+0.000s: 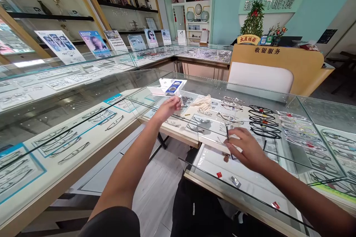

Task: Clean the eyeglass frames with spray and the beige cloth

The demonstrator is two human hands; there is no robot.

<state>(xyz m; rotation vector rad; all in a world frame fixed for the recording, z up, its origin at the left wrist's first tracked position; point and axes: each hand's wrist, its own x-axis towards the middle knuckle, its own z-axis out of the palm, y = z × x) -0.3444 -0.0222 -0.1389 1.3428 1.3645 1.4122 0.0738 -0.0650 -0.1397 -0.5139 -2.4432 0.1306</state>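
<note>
My left hand (pixel 169 108) reaches over the glass counter with its fingertips pinched together. Whatever they hold is too small to make out. Just beyond it stands an open white and blue folded card or box (pixel 174 87). A beige cloth (pixel 203 102) lies to its right on the glass. Above the pulled-out drawer, my right hand (pixel 247 152) grips a pair of eyeglasses by thumb and fingers. A thin dark temple arm (pixel 227 132) of the glasses sticks up at the fingertips; the hand hides most of the frame.
The open drawer (pixel 205 155) near my lap holds small red tags (pixel 219 174) and a grey tag (pixel 236 182). Rows of black eyeglass frames (pixel 264 122) show at the right. Glass display cases run left and back. A wooden cashier desk (pixel 306 59) stands beyond.
</note>
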